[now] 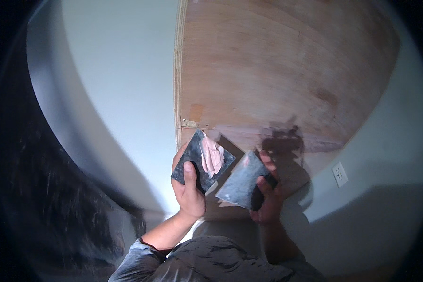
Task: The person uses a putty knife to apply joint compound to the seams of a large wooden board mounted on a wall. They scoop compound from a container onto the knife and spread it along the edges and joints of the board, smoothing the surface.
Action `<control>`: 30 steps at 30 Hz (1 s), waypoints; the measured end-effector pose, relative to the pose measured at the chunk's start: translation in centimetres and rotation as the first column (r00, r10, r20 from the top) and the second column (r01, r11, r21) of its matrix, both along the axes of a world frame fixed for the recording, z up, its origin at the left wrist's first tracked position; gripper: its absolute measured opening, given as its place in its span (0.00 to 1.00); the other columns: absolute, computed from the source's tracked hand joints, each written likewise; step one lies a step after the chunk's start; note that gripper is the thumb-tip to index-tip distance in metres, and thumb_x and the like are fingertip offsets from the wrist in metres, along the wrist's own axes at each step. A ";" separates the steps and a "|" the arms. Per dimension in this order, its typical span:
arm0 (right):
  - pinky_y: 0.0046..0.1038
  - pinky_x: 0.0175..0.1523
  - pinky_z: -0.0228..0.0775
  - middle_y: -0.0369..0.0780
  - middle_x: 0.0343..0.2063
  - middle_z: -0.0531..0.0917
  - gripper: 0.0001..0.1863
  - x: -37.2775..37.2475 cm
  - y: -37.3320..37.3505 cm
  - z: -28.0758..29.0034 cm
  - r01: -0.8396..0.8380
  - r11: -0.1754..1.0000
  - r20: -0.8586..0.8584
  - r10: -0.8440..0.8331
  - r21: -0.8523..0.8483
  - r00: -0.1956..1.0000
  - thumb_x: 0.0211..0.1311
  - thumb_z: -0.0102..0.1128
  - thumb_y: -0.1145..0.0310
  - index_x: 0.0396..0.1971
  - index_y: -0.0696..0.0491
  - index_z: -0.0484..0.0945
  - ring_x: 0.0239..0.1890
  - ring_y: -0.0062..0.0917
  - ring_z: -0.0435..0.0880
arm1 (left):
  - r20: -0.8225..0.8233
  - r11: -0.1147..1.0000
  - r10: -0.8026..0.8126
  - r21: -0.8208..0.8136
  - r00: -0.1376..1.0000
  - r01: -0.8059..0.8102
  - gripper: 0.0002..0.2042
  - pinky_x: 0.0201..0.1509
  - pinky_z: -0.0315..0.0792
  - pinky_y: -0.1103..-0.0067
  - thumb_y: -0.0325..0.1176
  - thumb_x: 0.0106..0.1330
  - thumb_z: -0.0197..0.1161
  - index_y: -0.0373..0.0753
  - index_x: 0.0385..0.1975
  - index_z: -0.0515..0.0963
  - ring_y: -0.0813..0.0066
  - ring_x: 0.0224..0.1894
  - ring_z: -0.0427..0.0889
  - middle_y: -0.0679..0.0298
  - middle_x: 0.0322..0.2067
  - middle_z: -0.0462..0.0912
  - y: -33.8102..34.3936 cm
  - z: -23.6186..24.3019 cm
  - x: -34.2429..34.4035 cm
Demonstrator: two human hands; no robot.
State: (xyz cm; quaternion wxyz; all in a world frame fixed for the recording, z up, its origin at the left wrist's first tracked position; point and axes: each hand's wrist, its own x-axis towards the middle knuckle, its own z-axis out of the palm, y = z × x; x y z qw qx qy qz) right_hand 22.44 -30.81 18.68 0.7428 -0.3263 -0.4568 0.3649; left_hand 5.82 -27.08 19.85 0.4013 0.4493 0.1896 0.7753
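Observation:
My left hand (191,197) is closed round a dark, roughly square plate (187,155), its thumb lying on the top face. A smeared lump of pink filler paste (213,160) sits on that plate's right half. In my right hand (270,203) is a flat grey spreader (239,182) with a dark handle edge, pinched between thumb and fingers. Little pink paste shows near the spreader's upper corner. The two tools are held close together in front of me, the spreader tilted beside the plate's right corner.
Ahead stands a large plywood panel (286,66) with patchy pinkish smears and a layered left edge. Pale wall (117,70) runs along its left. A white electrical outlet (340,174) is on the wall at right. A dark, scuffed surface (66,202) curves along the left.

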 end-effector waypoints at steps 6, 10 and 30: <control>0.30 0.62 0.68 0.45 0.54 0.79 0.30 -2.4 -0.8 2.9 -0.077 0.992 -0.033 0.074 -0.098 0.997 0.64 0.57 0.65 0.65 0.62 0.71 0.54 0.27 0.78 | -0.278 0.983 0.157 0.134 0.948 -0.124 0.28 0.67 0.63 0.69 0.47 0.79 0.47 0.24 0.62 0.69 0.62 0.60 0.74 0.48 0.57 0.75 -0.8 -1.9 0.7; 0.29 0.58 0.70 0.43 0.51 0.81 0.27 -1.8 1.1 4.5 0.055 0.998 0.025 -0.055 0.009 0.998 0.64 0.59 0.63 0.60 0.61 0.75 0.52 0.28 0.79 | -0.437 0.994 0.076 0.106 0.896 -0.032 0.28 0.67 0.63 0.68 0.48 0.79 0.47 0.24 0.59 0.71 0.60 0.60 0.74 0.48 0.56 0.77 -2.4 -2.7 -0.3; 0.37 0.59 0.77 0.35 0.55 0.81 0.24 7.3 4.7 5.0 -0.215 0.836 0.838 -0.535 0.505 -0.110 0.58 0.66 0.67 0.57 0.38 0.81 0.57 0.34 0.79 | 0.480 0.664 -0.562 -0.224 0.674 0.713 0.20 0.30 0.85 0.76 0.42 0.78 0.52 0.36 0.61 0.68 0.67 0.36 0.89 0.54 0.46 0.83 -2.5 1.4 -1.8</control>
